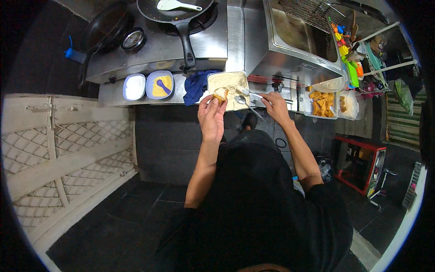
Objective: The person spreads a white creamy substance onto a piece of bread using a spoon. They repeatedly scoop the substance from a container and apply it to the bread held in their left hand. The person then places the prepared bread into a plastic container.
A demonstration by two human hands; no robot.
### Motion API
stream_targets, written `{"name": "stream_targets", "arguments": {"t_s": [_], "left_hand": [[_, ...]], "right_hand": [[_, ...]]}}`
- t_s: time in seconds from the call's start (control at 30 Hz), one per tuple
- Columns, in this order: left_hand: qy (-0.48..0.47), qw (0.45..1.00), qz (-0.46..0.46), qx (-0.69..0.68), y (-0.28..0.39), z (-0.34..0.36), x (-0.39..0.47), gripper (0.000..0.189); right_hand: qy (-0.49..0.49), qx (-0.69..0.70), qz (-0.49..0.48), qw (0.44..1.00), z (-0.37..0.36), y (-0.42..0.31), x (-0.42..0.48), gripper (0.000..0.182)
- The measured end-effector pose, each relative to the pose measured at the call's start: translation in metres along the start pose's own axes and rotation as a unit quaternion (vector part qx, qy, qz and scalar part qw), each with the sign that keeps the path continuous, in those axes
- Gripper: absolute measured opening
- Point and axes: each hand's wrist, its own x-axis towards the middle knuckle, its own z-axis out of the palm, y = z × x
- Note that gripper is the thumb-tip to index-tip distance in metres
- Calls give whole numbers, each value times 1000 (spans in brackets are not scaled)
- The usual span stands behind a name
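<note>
Between the fingertips of my left hand (211,117) is a golden-brown fried piece (221,94), perhaps tofu, with a pale, open-looking top. It is held over the near side of a rectangular tub (209,79) of cream-coloured paste (228,81). My right hand (277,108) grips the handle of a metal spoon (253,93), whose tip is at the paste on the tub's right side. A second metal spoon (242,100) rests in the tub, its handle sticking out over the near edge. Several more fried pieces (321,103) lie in a clear plastic container on the right.
Left of the tub are a dark blue cloth (196,86), a tub of yellow powder (159,89) with a purple scoop (163,87), and a tub of white powder (135,87). Behind stand a frying pan (185,37) with a white spatula (176,4) and a steel fryer (295,61).
</note>
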Motion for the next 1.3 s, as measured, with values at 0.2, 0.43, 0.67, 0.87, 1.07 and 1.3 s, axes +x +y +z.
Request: {"name": "stream_targets", "arguments": {"t_s": [0.2, 0.43, 0.67, 0.87, 1.07, 1.3], "left_hand": [[0, 1000, 5, -12, -2, 0, -5, 22], [-10, 1000, -5, -19, -5, -1, -3, 24], [-43, 997, -44, -50, -4, -2, 1, 31], [-80, 996, -42, -24, -7, -9, 2, 31], [-88, 996, -32, -9, -5, -1, -1, 34], [-95, 995, -33, 1, 0, 5, -4, 37]], "right_hand": [[-7, -11, -18, 1000, 11, 24, -8, 22], [-52, -47, 30, 997, -8, 32, -21, 21], [-18, -47, 30, 998, -43, 1, -17, 19], [27, 118, 36, 992, -66, -62, -8, 20], [5, 190, 45, 981, -61, -87, -5, 21], [-7, 190, 54, 980, -55, -95, -1, 20]]}}
